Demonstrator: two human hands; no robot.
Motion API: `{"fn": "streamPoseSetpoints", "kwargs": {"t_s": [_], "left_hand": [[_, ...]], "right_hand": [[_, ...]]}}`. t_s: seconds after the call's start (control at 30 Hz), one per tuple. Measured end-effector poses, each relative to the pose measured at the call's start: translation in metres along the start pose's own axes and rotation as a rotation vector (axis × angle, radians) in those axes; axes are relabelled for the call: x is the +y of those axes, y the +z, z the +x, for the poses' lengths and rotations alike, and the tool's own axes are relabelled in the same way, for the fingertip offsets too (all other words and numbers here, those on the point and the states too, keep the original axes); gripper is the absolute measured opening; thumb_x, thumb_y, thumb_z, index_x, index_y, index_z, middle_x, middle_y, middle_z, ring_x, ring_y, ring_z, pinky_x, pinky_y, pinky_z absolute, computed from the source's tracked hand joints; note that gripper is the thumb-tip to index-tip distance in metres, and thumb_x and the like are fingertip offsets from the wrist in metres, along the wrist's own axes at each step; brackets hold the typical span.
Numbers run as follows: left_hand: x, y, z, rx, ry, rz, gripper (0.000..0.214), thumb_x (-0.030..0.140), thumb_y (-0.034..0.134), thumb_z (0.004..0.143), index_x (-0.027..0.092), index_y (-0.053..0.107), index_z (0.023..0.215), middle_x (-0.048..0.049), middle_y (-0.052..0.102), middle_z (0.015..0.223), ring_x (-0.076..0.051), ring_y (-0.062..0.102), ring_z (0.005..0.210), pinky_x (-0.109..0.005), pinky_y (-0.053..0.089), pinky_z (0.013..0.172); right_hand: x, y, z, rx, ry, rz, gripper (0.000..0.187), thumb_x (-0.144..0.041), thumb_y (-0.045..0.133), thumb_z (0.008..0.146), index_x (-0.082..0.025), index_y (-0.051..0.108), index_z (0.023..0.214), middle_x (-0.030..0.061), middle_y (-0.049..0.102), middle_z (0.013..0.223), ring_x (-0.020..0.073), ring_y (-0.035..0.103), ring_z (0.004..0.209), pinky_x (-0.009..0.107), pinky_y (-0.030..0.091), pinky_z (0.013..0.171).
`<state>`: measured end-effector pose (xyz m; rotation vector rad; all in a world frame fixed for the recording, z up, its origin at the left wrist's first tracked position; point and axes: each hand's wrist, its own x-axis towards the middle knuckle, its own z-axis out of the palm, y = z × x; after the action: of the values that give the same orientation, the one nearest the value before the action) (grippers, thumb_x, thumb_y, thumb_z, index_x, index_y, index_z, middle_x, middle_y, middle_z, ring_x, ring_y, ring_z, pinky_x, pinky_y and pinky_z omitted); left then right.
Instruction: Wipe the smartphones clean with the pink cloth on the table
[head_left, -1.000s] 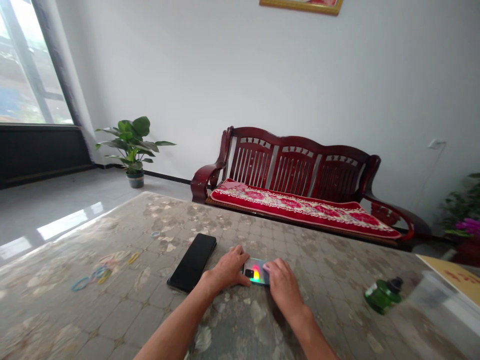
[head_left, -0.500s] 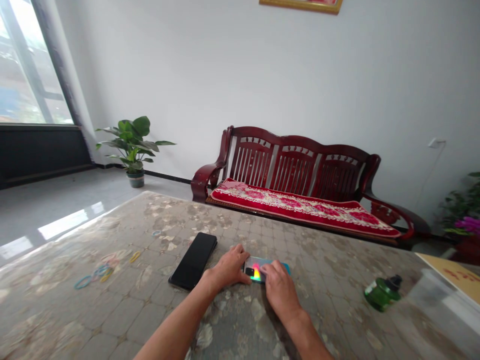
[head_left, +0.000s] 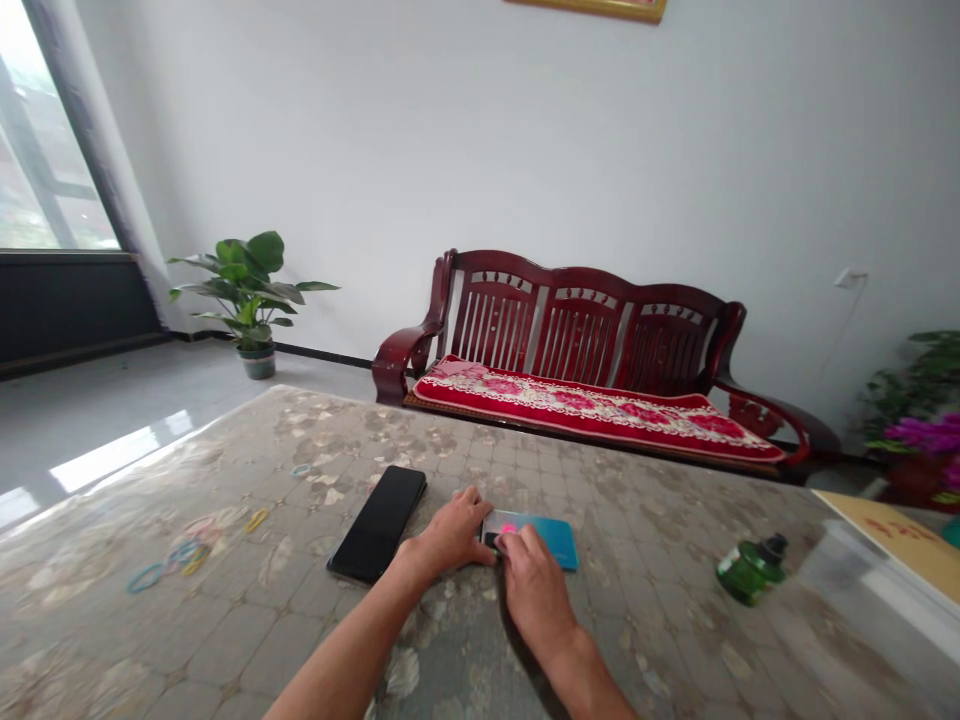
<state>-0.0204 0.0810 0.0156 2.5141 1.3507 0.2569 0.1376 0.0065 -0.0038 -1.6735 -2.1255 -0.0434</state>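
A blue smartphone (head_left: 559, 541) lies back up on the table, its dark camera block at the left end and a pink glare beside it. My left hand (head_left: 451, 532) grips that left end between thumb and fingers. Over the phone's back, near the camera block, my right hand (head_left: 534, 585) presses down with its fingers bunched together. Whatever is pinched in them, if anything, is too small to make out. Just left of my left hand lies a larger black phone (head_left: 379, 523), its dark screen up.
Several coloured rubber bands (head_left: 184, 552) are scattered on the left of the patterned table (head_left: 300, 630). To the right are a green pump bottle (head_left: 750, 570) and a clear box (head_left: 855, 570) by a yellow card (head_left: 892, 535). A wooden bench (head_left: 577, 330) stands beyond.
My right hand has slid left across the phone's back toward the camera block, uncovering more of the blue right end. My left hand stays at the phone's left end. The view has shifted slightly.
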Motion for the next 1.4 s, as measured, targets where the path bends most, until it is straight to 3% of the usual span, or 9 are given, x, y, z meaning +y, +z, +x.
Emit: {"fn": "streamPoseSetpoints", "kwargs": {"t_s": [0.1, 0.3, 0.4, 0.57, 0.87, 1.0, 1.17, 1.27, 1.4], "left_hand": [[0.001, -0.002, 0.000, -0.007, -0.009, 0.000, 0.058, 0.045, 0.083, 0.066, 0.019, 0.064, 0.114, -0.0094, 0.057, 0.113, -0.028, 0.056, 0.109, -0.033, 0.045, 0.095], [0.003, -0.004, 0.000, -0.032, -0.024, -0.009, 0.061, 0.045, 0.085, 0.064, 0.020, 0.064, 0.115, -0.0092, 0.057, 0.115, -0.029, 0.055, 0.111, -0.033, 0.044, 0.097], [0.003, -0.003, 0.000, -0.023, -0.023, -0.009, 0.064, 0.044, 0.085, 0.064, 0.019, 0.063, 0.118, -0.0099, 0.057, 0.115, -0.029, 0.055, 0.111, -0.033, 0.044, 0.097], [0.001, 0.000, 0.001, -0.006, -0.017, -0.017, 0.061, 0.044, 0.084, 0.064, 0.019, 0.064, 0.116, -0.0095, 0.057, 0.114, -0.029, 0.056, 0.109, -0.033, 0.045, 0.096], [0.003, -0.003, -0.001, -0.029, -0.038, -0.015, 0.061, 0.045, 0.084, 0.065, 0.020, 0.063, 0.116, -0.0094, 0.057, 0.115, -0.029, 0.055, 0.111, -0.033, 0.045, 0.096], [0.002, -0.002, 0.000, -0.033, -0.037, -0.014, 0.060, 0.044, 0.084, 0.065, 0.020, 0.063, 0.116, -0.0096, 0.057, 0.117, -0.029, 0.055, 0.112, -0.033, 0.045, 0.096], [0.001, 0.002, 0.002, -0.026, -0.037, -0.013, 0.059, 0.044, 0.083, 0.065, 0.021, 0.062, 0.115, -0.0092, 0.057, 0.117, -0.030, 0.055, 0.113, -0.034, 0.045, 0.096], [0.001, 0.001, 0.001, -0.032, -0.040, -0.019, 0.059, 0.045, 0.083, 0.065, 0.022, 0.062, 0.115, -0.0085, 0.057, 0.117, -0.030, 0.055, 0.113, -0.034, 0.044, 0.096], [0.002, -0.001, 0.001, -0.041, -0.056, -0.023, 0.059, 0.044, 0.084, 0.065, 0.023, 0.061, 0.115, -0.0081, 0.056, 0.118, -0.029, 0.054, 0.114, -0.034, 0.044, 0.097]], "right_hand": [[0.017, -0.006, -0.009, 0.010, 0.009, 0.007, 0.028, -0.007, 0.048, 0.086, -0.023, 0.068, 0.096, 0.0063, 0.063, 0.093, 0.0205, 0.062, 0.091, 0.027, 0.046, 0.077], [0.074, -0.023, -0.027, 0.059, 0.170, -0.076, 0.029, -0.004, 0.044, 0.087, -0.022, 0.067, 0.088, 0.0048, 0.062, 0.089, 0.0181, 0.062, 0.085, 0.025, 0.044, 0.075], [0.064, -0.019, -0.025, 0.050, 0.172, -0.106, 0.027, -0.005, 0.046, 0.089, -0.022, 0.067, 0.090, 0.0048, 0.061, 0.090, 0.0175, 0.061, 0.083, 0.024, 0.043, 0.073], [0.032, -0.006, -0.019, 0.024, 0.029, -0.028, 0.031, -0.004, 0.043, 0.091, -0.023, 0.067, 0.097, 0.0039, 0.062, 0.095, 0.0166, 0.061, 0.090, 0.023, 0.044, 0.078], [0.096, -0.030, 0.003, -0.037, 0.275, -0.234, 0.027, -0.004, 0.046, 0.090, -0.020, 0.067, 0.089, 0.0049, 0.061, 0.094, 0.0166, 0.060, 0.089, 0.023, 0.040, 0.075], [0.073, -0.018, 0.021, -0.055, 0.262, -0.210, 0.025, -0.010, 0.044, 0.096, -0.020, 0.067, 0.091, 0.0057, 0.062, 0.096, 0.0159, 0.060, 0.089, 0.023, 0.040, 0.076], [0.035, 0.001, 0.030, -0.033, 0.110, -0.086, 0.023, -0.013, 0.045, 0.097, -0.021, 0.066, 0.096, 0.0055, 0.062, 0.098, 0.0157, 0.060, 0.091, 0.022, 0.041, 0.078], [0.045, -0.002, 0.027, -0.027, 0.081, -0.052, 0.025, -0.010, 0.046, 0.094, -0.022, 0.067, 0.095, 0.0039, 0.062, 0.097, 0.0153, 0.060, 0.090, 0.022, 0.041, 0.078], [0.073, -0.011, 0.021, 0.009, 0.194, -0.114, 0.025, -0.008, 0.047, 0.093, -0.020, 0.068, 0.092, 0.0053, 0.061, 0.094, 0.0167, 0.060, 0.088, 0.024, 0.041, 0.076]]}}
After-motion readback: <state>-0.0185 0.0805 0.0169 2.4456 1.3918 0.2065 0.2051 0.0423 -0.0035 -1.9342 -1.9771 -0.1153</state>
